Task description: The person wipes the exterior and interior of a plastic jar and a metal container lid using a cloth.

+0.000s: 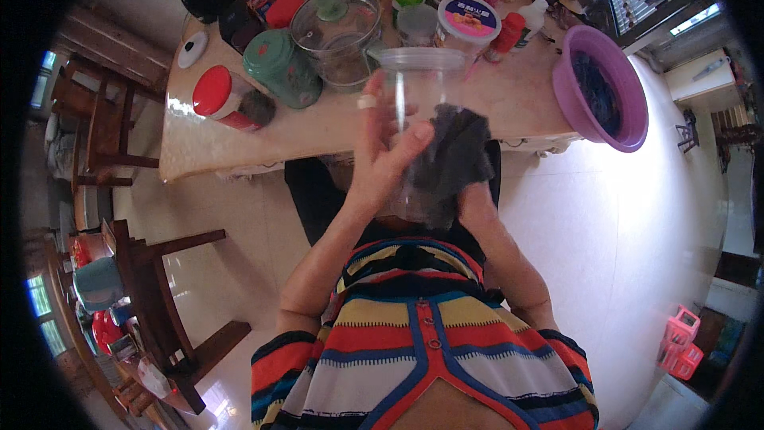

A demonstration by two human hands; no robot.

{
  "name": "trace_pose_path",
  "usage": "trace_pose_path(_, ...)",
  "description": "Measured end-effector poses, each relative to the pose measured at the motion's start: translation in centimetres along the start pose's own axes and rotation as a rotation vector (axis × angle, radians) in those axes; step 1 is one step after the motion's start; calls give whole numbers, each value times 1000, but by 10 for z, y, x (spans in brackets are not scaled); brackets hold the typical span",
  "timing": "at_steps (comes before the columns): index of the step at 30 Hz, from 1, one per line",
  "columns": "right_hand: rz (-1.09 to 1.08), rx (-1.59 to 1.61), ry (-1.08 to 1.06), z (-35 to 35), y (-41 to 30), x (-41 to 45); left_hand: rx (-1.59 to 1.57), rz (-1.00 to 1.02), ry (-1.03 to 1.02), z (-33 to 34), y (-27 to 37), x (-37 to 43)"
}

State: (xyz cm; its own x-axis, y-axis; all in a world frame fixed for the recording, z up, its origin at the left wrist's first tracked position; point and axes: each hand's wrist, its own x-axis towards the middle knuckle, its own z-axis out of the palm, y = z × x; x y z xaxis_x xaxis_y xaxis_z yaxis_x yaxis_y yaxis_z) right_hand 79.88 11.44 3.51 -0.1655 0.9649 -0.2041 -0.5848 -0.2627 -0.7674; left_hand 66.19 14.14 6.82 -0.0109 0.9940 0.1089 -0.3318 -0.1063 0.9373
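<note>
My left hand (388,143) grips a tall clear plastic jar (418,83) around its side, thumb across the front. The jar is upright in front of my lap, with a translucent rim or lid (421,58) at its top; which of the two I cannot tell. A dark grey cloth (456,149) covers my right hand (474,200) and lies against the jar's right side. Only the wrist and heel of that hand show; its fingers are hidden under the cloth. Blur softens the cloth and the jar.
Across the table (334,122) stand a red-lidded jar (230,98), a green canister (283,65), a clear glass pot (337,36) and a tub with a printed lid (468,24). A purple basin (600,89) with dark liquid or cloth inside overhangs the right edge. Wooden chairs (161,304) stand left.
</note>
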Motion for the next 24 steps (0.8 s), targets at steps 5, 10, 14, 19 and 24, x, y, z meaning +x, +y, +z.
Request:
trace_pose_path(5, -33, -244, -51, 7, -35, 14, -25, 20, -34, 9, -7, -9)
trace_pose_path(10, -90, -488, -63, -18, -2, 11, -134, -50, 74, 3, 5, 3)
trace_pose_path(14, -68, -281, -97, -12, 14, 2, -98, -17, 105, -11, 3, 15)
trace_pose_path(19, 53, -8, 2, -12, -4, 3, -97, -21, -5, 0, -5, 2)
trace_pose_path(24, -80, -45, -146, -1, -39, 7, -2, 73, -148, 12, -13, -11)
